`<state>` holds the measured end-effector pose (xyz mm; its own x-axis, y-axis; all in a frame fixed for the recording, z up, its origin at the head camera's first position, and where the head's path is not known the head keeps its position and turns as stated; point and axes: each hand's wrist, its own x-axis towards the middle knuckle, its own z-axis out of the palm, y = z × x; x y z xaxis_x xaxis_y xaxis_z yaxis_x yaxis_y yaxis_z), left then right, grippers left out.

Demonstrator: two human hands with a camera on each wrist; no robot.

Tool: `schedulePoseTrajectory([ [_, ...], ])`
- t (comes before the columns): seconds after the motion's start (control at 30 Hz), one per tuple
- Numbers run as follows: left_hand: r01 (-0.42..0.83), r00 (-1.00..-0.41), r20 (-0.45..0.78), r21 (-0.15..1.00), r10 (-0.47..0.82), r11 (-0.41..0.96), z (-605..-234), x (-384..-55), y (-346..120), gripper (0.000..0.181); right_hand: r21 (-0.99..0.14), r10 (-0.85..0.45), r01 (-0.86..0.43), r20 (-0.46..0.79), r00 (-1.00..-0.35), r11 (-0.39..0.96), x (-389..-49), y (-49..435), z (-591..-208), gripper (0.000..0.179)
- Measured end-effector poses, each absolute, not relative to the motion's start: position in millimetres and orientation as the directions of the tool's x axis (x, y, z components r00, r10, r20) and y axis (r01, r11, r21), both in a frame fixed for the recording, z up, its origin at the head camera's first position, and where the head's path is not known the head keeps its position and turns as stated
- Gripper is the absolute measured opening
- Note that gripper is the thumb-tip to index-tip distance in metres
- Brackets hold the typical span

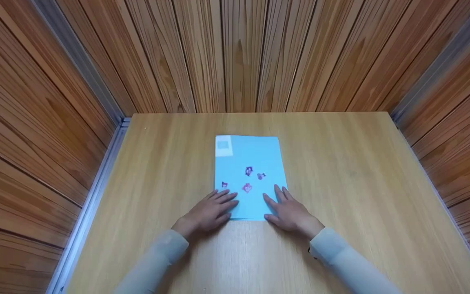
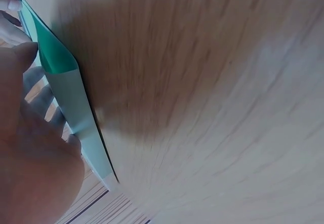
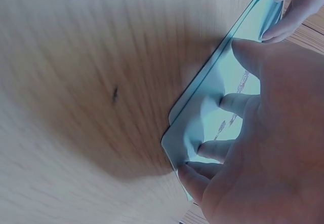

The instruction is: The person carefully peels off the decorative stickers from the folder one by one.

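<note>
A light-blue folder [image 1: 251,155] lies flat on the table. It has a white label [image 1: 223,152] at its far left corner and several small purple and pink stickers [image 1: 247,187] on its cover. My left hand [image 1: 211,210] rests on the near left corner, fingers spread and fairly straight. Across from it, my right hand [image 1: 292,211] touches the near right corner with straight, parted fingers. In the left wrist view the folder [image 2: 76,100] gapes at its near edge, showing a green inside. Two layers of the folder [image 3: 190,125] sit slightly offset in the right wrist view.
The wooden table [image 1: 341,171] extends around the folder on all sides. Wood-plank walls [image 1: 243,57] stand behind it and at both sides, with a grey metal rail [image 1: 92,204] along the left edge.
</note>
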<state>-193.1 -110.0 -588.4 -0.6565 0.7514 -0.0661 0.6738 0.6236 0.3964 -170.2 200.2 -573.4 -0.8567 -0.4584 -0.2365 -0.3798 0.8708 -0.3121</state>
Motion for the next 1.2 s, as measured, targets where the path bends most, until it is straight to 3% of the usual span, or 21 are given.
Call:
schedulePoseTrajectory([
  [0.5, 0.655, -0.724, 0.069, 0.382, 0.687, 0.652, -594, -202, -104, 0.048, -0.319, -0.448, -0.366, -0.239, -0.861, 0.874, -169, 201, -574, 0.066],
  [0.83, 0.512, -0.826, -0.012, 0.399, 0.563, 0.76, -598, -228, -102, 0.075, -0.299, -0.456, -0.381, -0.24, -0.857, 0.875, -170, 200, -576, 0.066],
  [1.2, 0.401, -0.861, -0.104, 0.464, 0.498, 0.79, -603, -251, -94, 0.093, -0.289, -0.443, -0.373, -0.234, -0.866, 0.882, -169, 198, -576, 0.066],
])
